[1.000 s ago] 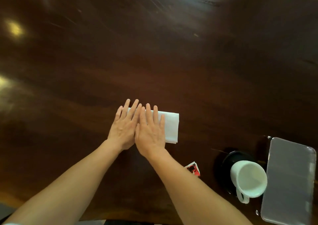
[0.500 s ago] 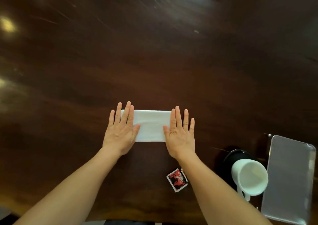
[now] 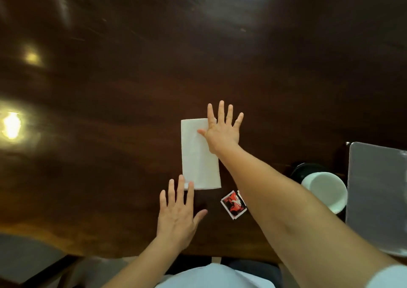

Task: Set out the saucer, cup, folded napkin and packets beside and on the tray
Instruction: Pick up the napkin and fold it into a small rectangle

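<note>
A white folded napkin (image 3: 199,155) lies lengthwise on the dark wooden table (image 3: 132,89). My right hand (image 3: 222,131) lies flat with fingers spread on its far right corner. My left hand (image 3: 178,210) lies flat at its near left corner, fingertips touching the edge. Red-and-white packets (image 3: 233,204) lie just right of the napkin's near end, partly under my right forearm. A white cup (image 3: 323,191) stands on a black saucer (image 3: 306,171) at the right, next to a grey tray (image 3: 376,195).
The table's near edge (image 3: 110,252) runs just below my left wrist. Bright lamp reflections (image 3: 12,125) shine on the left of the tabletop. A grey floor and a dark chair part show below the edge.
The napkin has turned from crosswise to lengthwise. My right hand moved to its far end and my left hand drew back to its near end. The view shifted toward me.
</note>
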